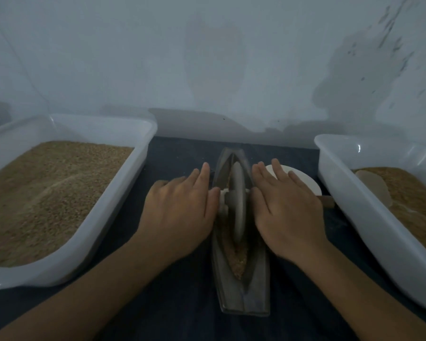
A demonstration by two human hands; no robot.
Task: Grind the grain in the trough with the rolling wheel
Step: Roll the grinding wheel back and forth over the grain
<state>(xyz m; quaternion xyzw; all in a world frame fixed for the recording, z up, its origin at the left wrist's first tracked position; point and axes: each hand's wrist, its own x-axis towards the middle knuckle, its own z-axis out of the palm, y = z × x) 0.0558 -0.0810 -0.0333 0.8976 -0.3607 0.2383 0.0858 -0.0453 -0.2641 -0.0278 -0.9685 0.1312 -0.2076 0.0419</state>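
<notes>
Grain [239, 262] lies as a brown, coarse line along the groove of a narrow, boat-shaped metal trough [255, 294], which sits lengthwise on a dark cloth [182, 303], its pointed far end toward the wall. An upright grey rolling wheel [239, 203] stands on edge in the groove, about midway along, with grain showing just beyond it and more on the near side. A pale axle handle [223, 193] sticks out of the wheel's left face. The left hand [182, 210] lies flat, palm down, fingers straight and spread, just left of the wheel over that handle. The right hand [285, 207] lies the same way on the other side, fingers straight, covering the right end of the axle; whether the palms press on it I cannot tell. The hands are apart, with the wheel between them. Left of the trough stands a white plastic tub [138, 153] heaped with whole grain [47, 193]. Right of it stands a second white tub [342, 183] with a darker brown grain [418, 207]. Just beyond the right hand's fingers sits a small white dish [305, 178]
</notes>
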